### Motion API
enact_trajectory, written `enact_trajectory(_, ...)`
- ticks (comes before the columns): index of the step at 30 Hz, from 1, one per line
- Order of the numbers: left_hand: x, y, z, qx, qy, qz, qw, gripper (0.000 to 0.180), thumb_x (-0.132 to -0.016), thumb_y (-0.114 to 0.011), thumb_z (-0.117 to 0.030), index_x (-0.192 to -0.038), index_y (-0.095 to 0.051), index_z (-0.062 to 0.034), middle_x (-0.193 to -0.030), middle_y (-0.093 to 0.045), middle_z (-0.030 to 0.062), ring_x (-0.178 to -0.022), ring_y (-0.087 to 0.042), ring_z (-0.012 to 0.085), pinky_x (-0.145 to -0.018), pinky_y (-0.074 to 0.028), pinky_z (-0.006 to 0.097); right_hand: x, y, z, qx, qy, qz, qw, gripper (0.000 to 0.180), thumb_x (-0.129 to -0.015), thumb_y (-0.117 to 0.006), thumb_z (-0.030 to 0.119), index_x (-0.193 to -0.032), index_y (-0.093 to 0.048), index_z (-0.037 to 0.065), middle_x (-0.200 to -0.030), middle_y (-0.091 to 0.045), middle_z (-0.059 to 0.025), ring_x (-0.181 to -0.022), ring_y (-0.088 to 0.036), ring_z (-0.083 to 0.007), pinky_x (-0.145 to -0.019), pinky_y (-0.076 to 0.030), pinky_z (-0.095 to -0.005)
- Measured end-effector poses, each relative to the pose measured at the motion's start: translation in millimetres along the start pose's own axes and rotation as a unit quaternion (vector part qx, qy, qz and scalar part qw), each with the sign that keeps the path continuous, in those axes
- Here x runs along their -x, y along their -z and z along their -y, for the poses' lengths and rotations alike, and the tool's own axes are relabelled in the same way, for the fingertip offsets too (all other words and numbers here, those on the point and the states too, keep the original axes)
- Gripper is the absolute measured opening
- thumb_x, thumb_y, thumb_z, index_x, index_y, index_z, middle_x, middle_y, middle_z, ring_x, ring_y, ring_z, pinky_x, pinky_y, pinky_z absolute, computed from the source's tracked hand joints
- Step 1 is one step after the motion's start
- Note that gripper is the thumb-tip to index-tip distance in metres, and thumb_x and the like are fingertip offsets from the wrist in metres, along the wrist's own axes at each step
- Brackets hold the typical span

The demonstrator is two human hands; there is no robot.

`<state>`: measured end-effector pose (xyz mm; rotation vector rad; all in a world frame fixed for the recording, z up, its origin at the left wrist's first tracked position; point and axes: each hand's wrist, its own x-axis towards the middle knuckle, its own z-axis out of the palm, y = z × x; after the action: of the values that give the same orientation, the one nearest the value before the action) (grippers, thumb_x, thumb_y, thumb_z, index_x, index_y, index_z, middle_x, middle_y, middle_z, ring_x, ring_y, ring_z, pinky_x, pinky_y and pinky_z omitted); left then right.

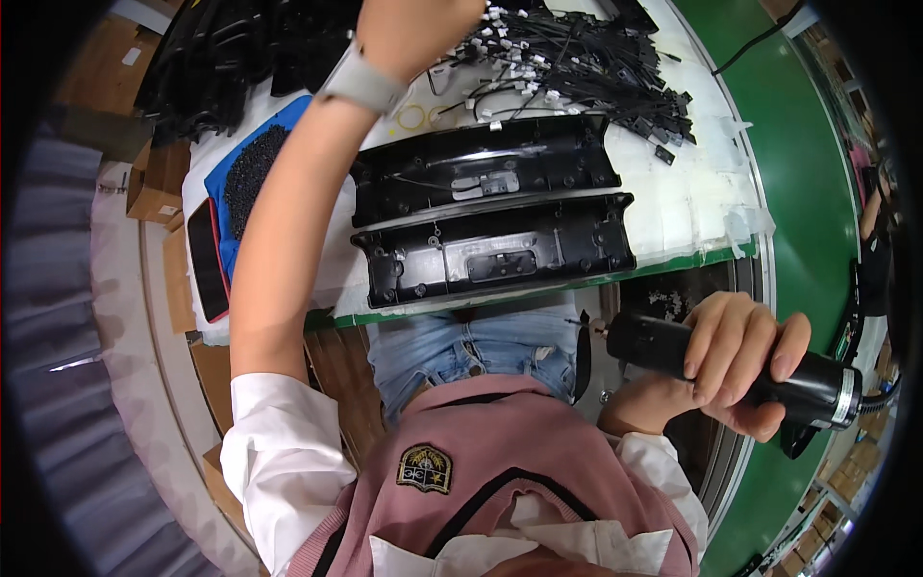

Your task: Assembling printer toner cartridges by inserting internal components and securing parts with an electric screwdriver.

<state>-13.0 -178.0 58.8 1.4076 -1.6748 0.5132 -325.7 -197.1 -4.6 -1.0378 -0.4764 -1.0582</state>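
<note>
Right hand (735, 351): clamped around the black electric screwdriver (649, 341); fingers wrapped over the body, thumb placed beneath.
Screwdriver position: held right of the table, beyond its near edge; the bit is pointed to the left, clear of both housings; a cord is attached at the rear end.
Left hand (420, 34): extended across the table to the near side of the cable pile (586, 72); cut off by the upper edge of the view, so whether the fingers are together, apart or closed on a part cannot be told.
Left wrist: fitted with a pale watch (363, 85).
Upper housing (413, 183): black, laid hollow side up; a grey insert (486, 185) is seated near its middle.
Lower housing (423, 260): laid hollow side up just beside the first, along the near table edge; a dark rectangular plate (502, 264) is seated inside.
Left table area: occupied by a blue tray (226, 248) containing small black pieces (254, 173), with a red-edged phone (207, 260) beside it.
Work surface: white-covered table (711, 197).
</note>
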Motion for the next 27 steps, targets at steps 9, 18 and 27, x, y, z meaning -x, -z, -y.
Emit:
enact_trajectory(9, 3.2, 25.9, -16.5, 0.223, 0.082, -0.175, 0.956, 0.012, -0.092, -0.059, -0.002, -0.103, -0.06, 0.0017, -0.093, -0.067, 0.0088, -0.081, -0.064, 0.0129, -0.072, -0.051, 0.023, -2.1, -12.2, -6.7, 0.0, -0.026, 0.008, 1.0, 0.035, -0.081, -0.073, 0.023, -0.098, -0.047, 0.008, -0.068, -0.061, -0.0031, -0.046, -0.06, -0.0138, -0.044, -0.049, -0.0272)
enact_trajectory(18, 57.0, 82.0, -77.4, -0.036, -0.015, 0.045, 0.998, 0.028, -0.077, -0.067, 0.008, -0.105, -0.067, 0.0037, -0.086, -0.07, 0.0111, -0.075, -0.067, 0.0184, -0.065, -0.051, 0.025, -4.5, -8.4, 3.5, 0.002, 0.01, 0.036, 0.999, 0.035, -0.084, -0.074, 0.025, -0.099, -0.048, 0.007, -0.066, -0.063, -0.0041, -0.047, -0.061, -0.0132, -0.046, -0.052, -0.0265)
enact_trajectory(27, 153.7, 16.8, -103.1, 0.21, 0.191, 0.232, 0.93, 0.015, -0.074, -0.071, -0.003, -0.087, -0.063, -0.0015, -0.074, -0.062, 0.0121, -0.068, -0.061, 0.0309, -0.059, -0.049, 0.036, -32.2, -30.0, -7.9, -0.011, 0.06, 0.054, 0.997, 0.033, -0.078, -0.079, 0.016, -0.094, -0.052, 0.005, -0.058, -0.061, -0.0044, -0.04, -0.056, -0.0127, -0.041, -0.048, -0.0259)
